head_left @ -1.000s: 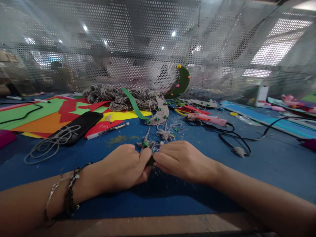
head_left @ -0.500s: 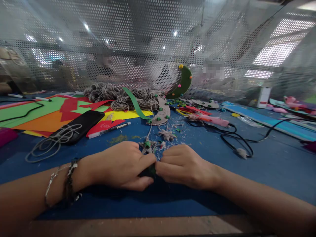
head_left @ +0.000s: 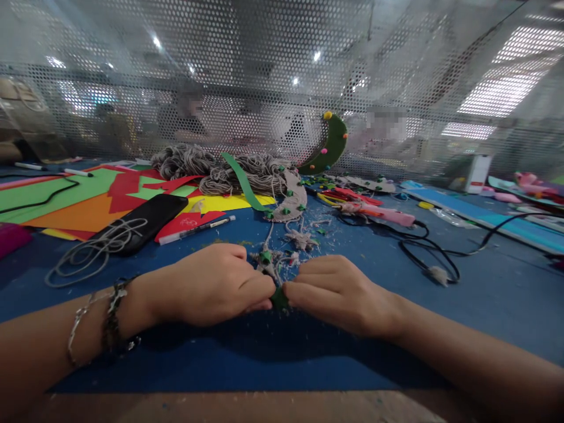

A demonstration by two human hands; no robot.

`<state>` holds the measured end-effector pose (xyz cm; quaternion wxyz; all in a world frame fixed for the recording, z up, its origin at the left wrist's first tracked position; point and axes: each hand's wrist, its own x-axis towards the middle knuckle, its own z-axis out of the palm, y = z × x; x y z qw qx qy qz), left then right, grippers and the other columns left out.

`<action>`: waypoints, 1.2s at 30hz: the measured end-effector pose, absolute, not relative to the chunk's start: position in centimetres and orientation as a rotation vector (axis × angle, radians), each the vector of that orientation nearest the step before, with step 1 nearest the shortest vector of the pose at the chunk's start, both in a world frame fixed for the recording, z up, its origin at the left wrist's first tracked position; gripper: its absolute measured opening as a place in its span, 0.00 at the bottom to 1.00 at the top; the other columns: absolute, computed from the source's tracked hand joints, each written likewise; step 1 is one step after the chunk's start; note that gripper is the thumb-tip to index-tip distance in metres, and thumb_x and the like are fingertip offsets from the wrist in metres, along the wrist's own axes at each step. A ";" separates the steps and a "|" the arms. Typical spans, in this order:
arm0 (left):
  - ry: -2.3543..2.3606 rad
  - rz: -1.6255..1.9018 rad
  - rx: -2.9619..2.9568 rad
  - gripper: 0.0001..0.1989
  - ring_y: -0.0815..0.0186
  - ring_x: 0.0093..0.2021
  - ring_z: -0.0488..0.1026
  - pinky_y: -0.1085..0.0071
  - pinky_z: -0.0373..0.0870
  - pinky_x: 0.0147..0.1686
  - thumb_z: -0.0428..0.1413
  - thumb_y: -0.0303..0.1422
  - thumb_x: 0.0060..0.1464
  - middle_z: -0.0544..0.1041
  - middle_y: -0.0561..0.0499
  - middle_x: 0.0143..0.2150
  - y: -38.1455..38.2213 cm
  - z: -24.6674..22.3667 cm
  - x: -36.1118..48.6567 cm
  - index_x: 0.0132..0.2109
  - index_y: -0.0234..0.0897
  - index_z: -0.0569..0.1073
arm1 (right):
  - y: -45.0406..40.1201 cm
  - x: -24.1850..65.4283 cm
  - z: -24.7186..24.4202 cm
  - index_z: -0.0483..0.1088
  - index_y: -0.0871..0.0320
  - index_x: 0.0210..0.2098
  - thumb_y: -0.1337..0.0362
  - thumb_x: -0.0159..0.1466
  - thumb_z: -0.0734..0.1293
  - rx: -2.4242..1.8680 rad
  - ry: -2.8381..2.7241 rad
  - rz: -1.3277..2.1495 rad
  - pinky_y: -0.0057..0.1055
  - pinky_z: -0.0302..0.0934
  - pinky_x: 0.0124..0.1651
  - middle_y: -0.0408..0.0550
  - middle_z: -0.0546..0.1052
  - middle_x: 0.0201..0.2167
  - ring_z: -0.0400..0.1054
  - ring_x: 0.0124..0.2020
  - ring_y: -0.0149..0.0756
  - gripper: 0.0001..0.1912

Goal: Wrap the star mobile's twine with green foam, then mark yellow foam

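A small dark green piece (head_left: 279, 298), perhaps felt or paper, is pinched between my two hands near the table's front edge. My left hand (head_left: 211, 286) is closed on its left side, with a bracelet and a dark band at the wrist. On its right side my right hand (head_left: 339, 292) is closed, fingers curled. Just beyond lies a grey star (head_left: 266, 258) with a green star on it, and a cord runs from it to a grey crescent (head_left: 289, 200) dotted with green stars. A second grey star (head_left: 302, 238) rests behind.
Bundles of grey cord (head_left: 242, 175) lie at the back beside a green crescent (head_left: 330, 144) with pompoms. A pink glue gun (head_left: 388, 215) and its black cable are at right. Coloured sheets (head_left: 83, 205), a black phone (head_left: 150, 217) and a pen (head_left: 198, 229) lie left.
My hands have drawn slightly apart, so more of the green piece shows between them. My left thumb has tucked in against the fingers. The view has shifted a little.
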<state>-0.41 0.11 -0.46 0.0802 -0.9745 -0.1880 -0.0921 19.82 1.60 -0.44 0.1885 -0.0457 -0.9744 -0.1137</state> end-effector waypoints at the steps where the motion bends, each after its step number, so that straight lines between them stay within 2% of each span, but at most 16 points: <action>1: -0.556 -0.285 -2.918 0.17 0.70 0.19 0.60 0.71 0.53 0.26 0.33 0.30 0.59 0.69 0.55 0.21 0.1 -0.5 -0.4 0.26 0.36 0.59 | 1.6 19.8 -0.5 0.63 0.62 0.25 0.70 0.64 0.48 -0.125 -2.739 -0.323 0.27 0.44 0.24 0.41 0.61 0.16 0.47 0.20 0.28 0.18; 17: -0.446 -0.386 -2.918 0.13 0.71 0.18 0.56 0.72 0.52 0.23 0.37 0.23 0.55 0.67 0.57 0.19 0.0 -1.4 -0.2 0.24 0.36 0.58 | 1.5 19.7 -1.4 0.62 0.62 0.25 0.72 0.63 0.47 -0.098 -2.798 -0.247 0.27 0.44 0.25 0.42 0.61 0.18 0.47 0.21 0.29 0.17; 23: -0.393 -0.402 -2.920 0.12 0.72 0.18 0.57 0.73 0.52 0.24 0.40 0.23 0.53 0.66 0.58 0.18 -0.1 -1.3 -0.3 0.24 0.36 0.58 | 1.6 19.5 -1.5 0.62 0.62 0.24 0.72 0.63 0.48 -0.082 -2.822 -0.229 0.27 0.45 0.25 0.42 0.61 0.18 0.48 0.22 0.29 0.17; 29: -0.384 -0.491 -2.906 0.12 0.71 0.16 0.54 0.72 0.53 0.22 0.39 0.24 0.51 0.66 0.57 0.17 -0.1 -1.3 -0.2 0.22 0.37 0.57 | 1.5 19.4 -1.4 0.61 0.61 0.24 0.71 0.64 0.47 -0.061 -2.825 -0.148 0.27 0.46 0.26 0.42 0.61 0.19 0.48 0.22 0.29 0.18; 36: -0.396 -0.453 -2.885 0.12 0.71 0.16 0.56 0.72 0.53 0.22 0.39 0.25 0.52 0.67 0.57 0.17 -0.1 -1.2 -0.2 0.22 0.36 0.58 | 1.6 19.5 -1.3 0.62 0.62 0.26 0.71 0.64 0.46 -0.045 -2.824 -0.143 0.27 0.46 0.26 0.43 0.62 0.19 0.49 0.23 0.30 0.18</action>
